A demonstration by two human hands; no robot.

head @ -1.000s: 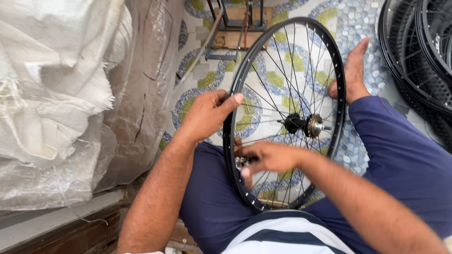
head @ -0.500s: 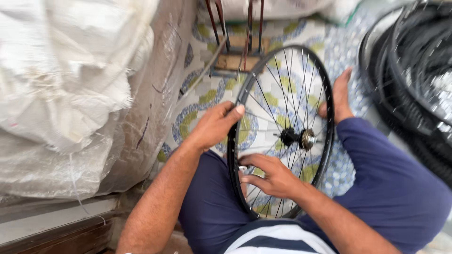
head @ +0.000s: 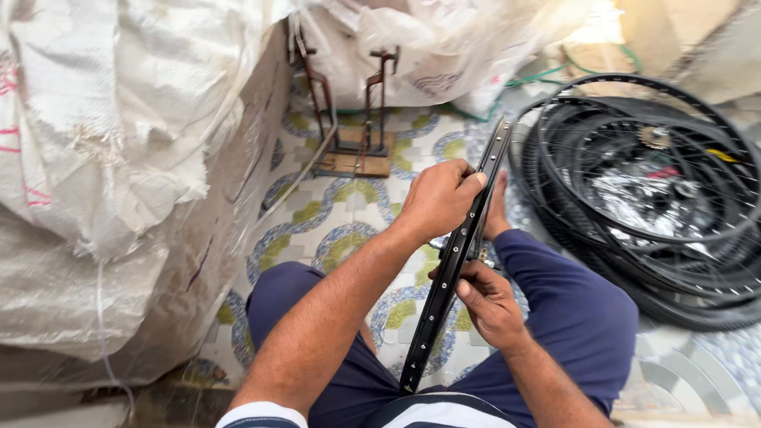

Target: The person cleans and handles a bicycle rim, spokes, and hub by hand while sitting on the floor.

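A black bicycle wheel (head: 456, 257) is held edge-on between the knees, above the patterned tile floor (head: 333, 214). Its rim is gripped by the left hand (head: 437, 200); the right hand (head: 490, 299) is closed on the spokes. Finished wheels (head: 650, 198) lie piled nearby; this one appears unfinished.

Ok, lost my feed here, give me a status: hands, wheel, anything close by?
Left hand grips wheel rim up top. Right hand on rim lower down. Rim edge-on to camera. Stacked wheels alongside, apart.

A small bicycle repair workshop at floor level. Stacked wheel rims (head: 642, 198) crowd a patterned tile floor (head: 349, 214), beside a metal stand (head: 353, 119) and bulging woven sacks (head: 103, 158).
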